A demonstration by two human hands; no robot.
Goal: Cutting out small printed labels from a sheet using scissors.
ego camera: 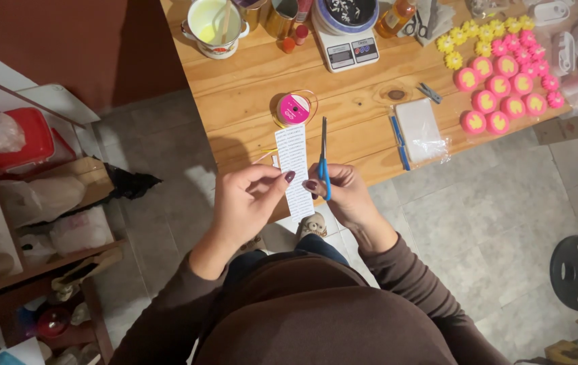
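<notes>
Left hand [245,199] pinches the printed paper strip [295,172] over the desk's [248,88] near edge; right hand [343,192] grips blue scissors [324,159], blades closed—cutting step apparently underway, needing blade alignment.

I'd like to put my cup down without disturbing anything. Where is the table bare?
Bare wood lies between the pink ribbon spool and the white packet, and left of the spool below the white mug. The back edge and the pink-and-yellow flower pieces at right are crowded.
</notes>
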